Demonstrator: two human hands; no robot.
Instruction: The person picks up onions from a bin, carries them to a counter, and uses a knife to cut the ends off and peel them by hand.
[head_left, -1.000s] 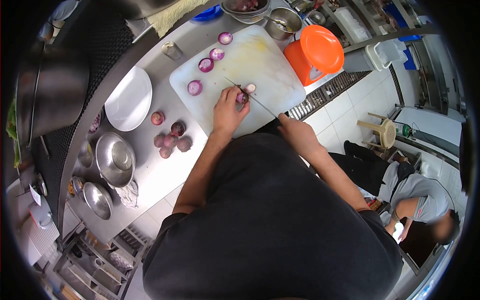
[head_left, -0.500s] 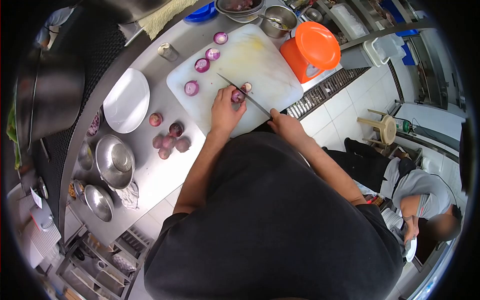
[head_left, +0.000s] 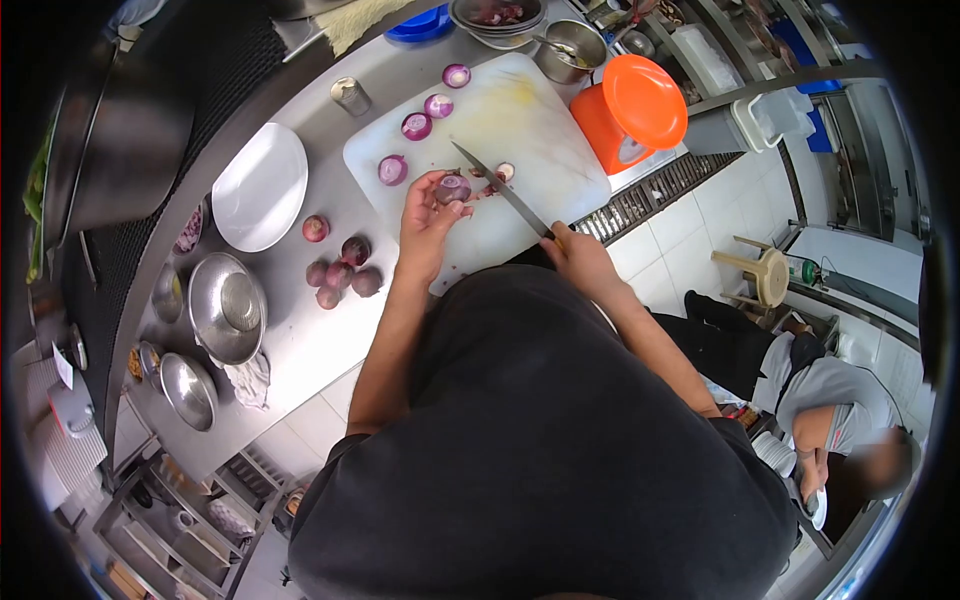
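A red onion [head_left: 454,188] with a pale cut end sits in the fingers of my left hand [head_left: 426,222], above the near left part of the white cutting board [head_left: 540,120]. My right hand [head_left: 582,262] grips the handle of a knife [head_left: 508,196], its blade slanting up and left over the board. Beside the blade lie a small cut-off onion end [head_left: 505,172] and dark scraps of skin. Several trimmed red onions [head_left: 416,126] stand along the board's left side. Unpeeled onions [head_left: 340,274] are grouped on the steel table to the left.
An orange kitchen scale [head_left: 628,115] stands right of the board, near a metal pot [head_left: 570,52]. On the left are a white oval plate [head_left: 260,188], a colander [head_left: 228,308] and a steel bowl [head_left: 187,391]. Another person [head_left: 840,390] is at the far right.
The onion has come off the board in my left hand, away from the blade, and its cut end now shows. The cut-off end stays on the board. My right hand still holds the knife.
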